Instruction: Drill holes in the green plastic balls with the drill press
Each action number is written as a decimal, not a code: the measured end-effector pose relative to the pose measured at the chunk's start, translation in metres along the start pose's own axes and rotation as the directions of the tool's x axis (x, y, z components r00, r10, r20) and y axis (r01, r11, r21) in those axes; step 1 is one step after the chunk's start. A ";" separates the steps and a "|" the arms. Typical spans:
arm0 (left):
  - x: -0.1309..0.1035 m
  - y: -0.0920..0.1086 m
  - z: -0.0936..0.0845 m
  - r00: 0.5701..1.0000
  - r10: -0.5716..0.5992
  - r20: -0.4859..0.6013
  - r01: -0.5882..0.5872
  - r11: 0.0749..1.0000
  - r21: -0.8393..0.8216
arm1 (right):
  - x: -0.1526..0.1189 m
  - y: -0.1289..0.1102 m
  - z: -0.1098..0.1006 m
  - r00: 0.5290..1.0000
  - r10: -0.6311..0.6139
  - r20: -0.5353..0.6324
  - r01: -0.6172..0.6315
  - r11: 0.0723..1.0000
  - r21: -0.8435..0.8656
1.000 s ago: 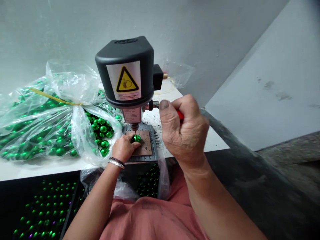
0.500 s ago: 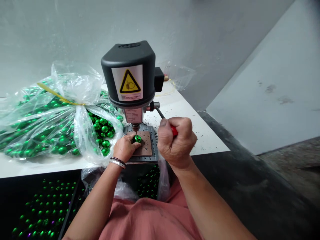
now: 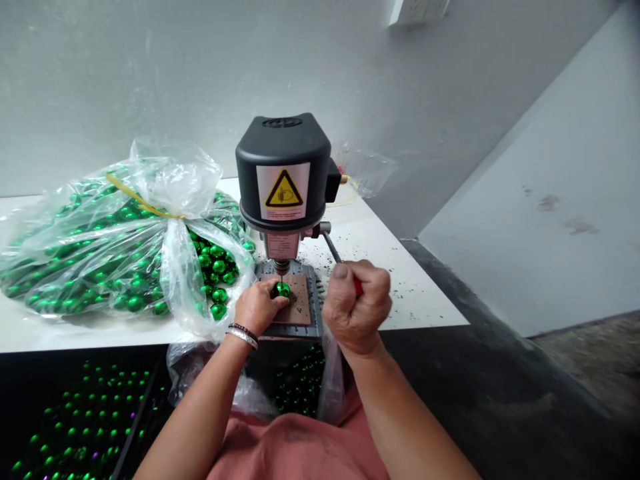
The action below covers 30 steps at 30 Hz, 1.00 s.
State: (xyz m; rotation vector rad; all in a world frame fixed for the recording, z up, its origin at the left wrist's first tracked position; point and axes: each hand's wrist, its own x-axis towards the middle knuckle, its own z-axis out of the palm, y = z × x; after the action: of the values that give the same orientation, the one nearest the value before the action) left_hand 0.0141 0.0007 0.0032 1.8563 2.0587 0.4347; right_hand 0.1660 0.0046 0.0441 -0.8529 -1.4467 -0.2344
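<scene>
A small drill press (image 3: 283,170) with a black motor cover and a yellow warning label stands in front of me. Under its bit, my left hand (image 3: 259,305) pinches a shiny green ball (image 3: 283,289) against a brown board (image 3: 295,308). That board lies on the grey slotted base (image 3: 316,320). The thin bit comes down to the top of the ball; I cannot tell how deep it goes. My right hand (image 3: 357,303) is wrapped round the red grip of the press's feed lever (image 3: 332,248), and most of the grip is hidden by my fingers.
A clear plastic bag (image 3: 95,267) of green balls, tied with a yellow strip, lies left of the press. Dark shavings are scattered over the white table (image 3: 425,300). Below the table edge, many green balls (image 3: 90,413) lie in a dark tray. A wall rises behind.
My view has tilted up and shifted left, so everything sits lower and mostly further right. Both hands keep their holds on the ball and the lever.
</scene>
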 end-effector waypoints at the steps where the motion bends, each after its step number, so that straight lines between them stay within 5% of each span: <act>1: 0.000 0.000 0.001 1.000 0.003 -0.008 -0.003 1.000 0.000 | 0.010 -0.003 -0.001 1.000 0.005 -0.006 -0.005 1.000 -0.015; 7: -0.011 -0.002 0.001 0.998 -0.013 -0.054 0.011 0.999 -0.033 | 0.070 -0.015 0.003 0.998 0.059 -0.008 -0.059 0.996 -0.062; 13: -0.040 -0.016 -0.019 0.974 0.160 0.159 -0.120 0.965 -0.235 | 0.072 -0.017 0.007 0.988 0.152 0.009 -0.152 0.988 0.015; 16: -0.044 -0.022 -0.025 0.974 0.115 0.197 -0.019 0.900 -0.435 | 0.070 -0.019 0.006 0.983 0.180 0.019 -0.181 0.983 0.026; 18: -0.042 -0.023 -0.025 0.982 -0.021 0.187 0.135 0.772 -0.621 | 0.070 -0.019 0.006 0.979 0.203 0.020 -0.204 0.979 0.030; 20: -0.037 -0.021 -0.021 0.962 -0.137 0.237 0.274 0.498 -0.823 | 0.070 -0.019 0.006 0.976 0.215 0.021 -0.215 0.976 0.029; 22: -0.033 -0.019 -0.018 0.940 -0.142 0.311 0.333 0.173 -0.927 | 0.070 -0.018 0.005 0.978 0.207 0.030 -0.208 0.978 0.034; 24: -0.031 -0.019 -0.016 0.937 -0.116 0.328 0.329 -0.016 -0.944 | 0.071 -0.019 0.005 0.981 0.189 0.035 -0.191 0.980 0.052; 30: -0.035 -0.023 -0.018 0.948 -0.046 0.315 0.314 -0.016 -0.949 | 0.071 -0.020 0.004 0.983 0.182 0.038 -0.185 0.979 0.090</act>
State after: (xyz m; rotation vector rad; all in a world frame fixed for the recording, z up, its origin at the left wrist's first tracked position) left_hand -0.0115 -0.0363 0.0109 0.5817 1.0493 1.1958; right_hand 0.1619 0.0183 0.1170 -0.9101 -1.3853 -0.0149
